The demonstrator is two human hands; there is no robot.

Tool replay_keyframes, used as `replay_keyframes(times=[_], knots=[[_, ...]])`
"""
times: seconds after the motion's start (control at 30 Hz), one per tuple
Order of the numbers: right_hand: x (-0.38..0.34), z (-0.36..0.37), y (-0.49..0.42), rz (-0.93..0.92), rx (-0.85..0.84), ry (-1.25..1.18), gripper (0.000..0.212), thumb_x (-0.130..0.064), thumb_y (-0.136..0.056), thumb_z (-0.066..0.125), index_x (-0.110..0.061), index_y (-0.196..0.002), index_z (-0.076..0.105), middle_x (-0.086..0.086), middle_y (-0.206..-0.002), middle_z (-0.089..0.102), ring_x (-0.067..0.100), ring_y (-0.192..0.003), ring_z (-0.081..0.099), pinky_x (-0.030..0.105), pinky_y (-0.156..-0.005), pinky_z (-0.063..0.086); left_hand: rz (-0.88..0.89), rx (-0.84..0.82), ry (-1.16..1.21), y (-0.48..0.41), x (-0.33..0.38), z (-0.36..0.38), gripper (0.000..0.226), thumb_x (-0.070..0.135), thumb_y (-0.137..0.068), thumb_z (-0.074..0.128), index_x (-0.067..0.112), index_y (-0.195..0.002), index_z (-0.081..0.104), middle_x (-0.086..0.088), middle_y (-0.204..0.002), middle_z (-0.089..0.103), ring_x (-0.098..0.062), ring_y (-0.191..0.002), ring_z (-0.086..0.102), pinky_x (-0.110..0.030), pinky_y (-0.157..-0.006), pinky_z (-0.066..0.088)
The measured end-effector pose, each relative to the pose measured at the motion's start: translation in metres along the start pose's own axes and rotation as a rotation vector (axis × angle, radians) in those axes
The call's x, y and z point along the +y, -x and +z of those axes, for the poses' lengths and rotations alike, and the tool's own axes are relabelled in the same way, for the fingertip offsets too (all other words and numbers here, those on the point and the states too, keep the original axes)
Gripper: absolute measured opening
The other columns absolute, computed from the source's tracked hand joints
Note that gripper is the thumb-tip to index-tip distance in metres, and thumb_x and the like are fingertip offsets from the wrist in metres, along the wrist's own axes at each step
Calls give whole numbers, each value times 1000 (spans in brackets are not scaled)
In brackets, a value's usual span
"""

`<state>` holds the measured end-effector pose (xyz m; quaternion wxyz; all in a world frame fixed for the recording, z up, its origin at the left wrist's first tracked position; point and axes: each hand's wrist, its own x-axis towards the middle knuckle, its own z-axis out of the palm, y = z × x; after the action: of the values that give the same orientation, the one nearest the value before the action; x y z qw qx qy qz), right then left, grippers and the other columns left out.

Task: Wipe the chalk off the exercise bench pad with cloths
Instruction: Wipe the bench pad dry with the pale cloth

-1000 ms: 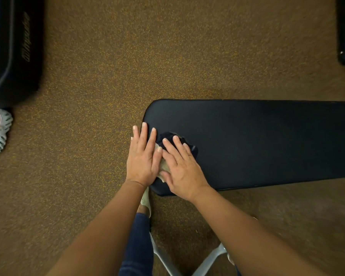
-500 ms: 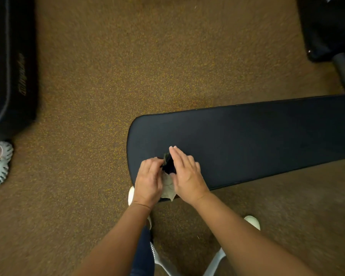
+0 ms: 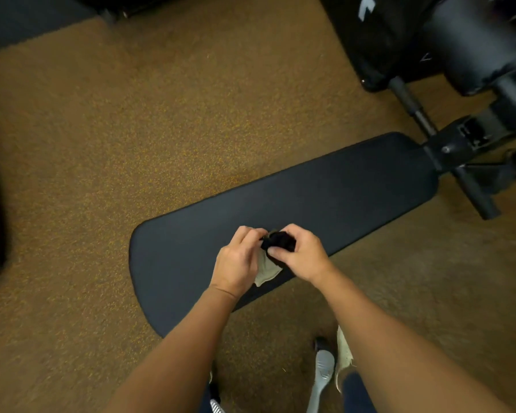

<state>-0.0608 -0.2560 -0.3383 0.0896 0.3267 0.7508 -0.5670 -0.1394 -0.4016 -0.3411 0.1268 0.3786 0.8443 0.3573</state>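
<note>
The person stands over the bench pad point(image 3: 325, 201) with both hands raised just above its near edge, and to my eye this is a pause between wiping strokes, a sorting of the cloths rather than a rub; the left hand point(image 3: 239, 260) is curled, its fingertips pinched together on the top of the pale cloth point(image 3: 265, 271), which hangs limp below as a thin, soft, greyish-beige flap with a ragged lower corner; the right hand point(image 3: 300, 254) is closed around the dark cloth point(image 3: 279, 240), a bunched black wad held between thumb and bent fingers, so neither hand is open; the two cloths touch where the hands meet, and whether they are being pulled apart or folded together I cannot tell; the pad itself is a long, flat, rounded-ended slab of smooth matte dark upholstery, lying slantwise over a coarse speckled brown floor point(image 3: 131, 129), with a black metal frame point(image 3: 459, 144) at its far end; I can make out no chalk on it from here, so how much remains to be wiped is hard to judge; the next move, I would think, calls for settling a cloth flat under a palm and pressing it back down onto the pad for long strokes.
</note>
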Motion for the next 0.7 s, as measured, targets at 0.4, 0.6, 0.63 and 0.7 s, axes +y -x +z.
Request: replay_keyframes(times=[0.4, 0.6, 0.63, 0.7], knots=[[24, -188, 30, 121, 273, -540, 15, -3, -85, 69, -13, -95, 65, 13, -96, 69, 22, -87, 65, 29, -66, 55, 143, -2, 176, -117, 149, 78, 20, 16, -97, 48, 10, -110, 60, -1, -101, 60, -8, -89, 56, -14, -80, 43], [33, -270, 46, -31, 655, -354, 9, -11, -89, 65, -19, -91, 63, 0, -86, 69, 17, -85, 66, 38, -81, 55, 258, -24, 194, -173, 234, 118, 23, 22, -99, 45, 10, -114, 57, -3, -104, 61, -15, -93, 57, -30, -82, 46], [35, -282, 50, -32, 729, -273, 6, -15, -89, 64, -19, -93, 63, -1, -87, 68, 16, -86, 65, 35, -81, 53, 274, -39, 190, -181, 249, 124, 23, 24, -100, 44, 11, -114, 56, -3, -105, 61, -16, -94, 57, -31, -82, 46], [38, -304, 57, -41, 873, -148, 8, -17, -92, 61, -15, -100, 63, 1, -91, 66, 15, -88, 61, 28, -81, 47, 288, -67, 188, -196, 275, 137, 23, 26, -100, 43, 13, -116, 53, -4, -107, 60, -17, -96, 56, -31, -81, 45]])
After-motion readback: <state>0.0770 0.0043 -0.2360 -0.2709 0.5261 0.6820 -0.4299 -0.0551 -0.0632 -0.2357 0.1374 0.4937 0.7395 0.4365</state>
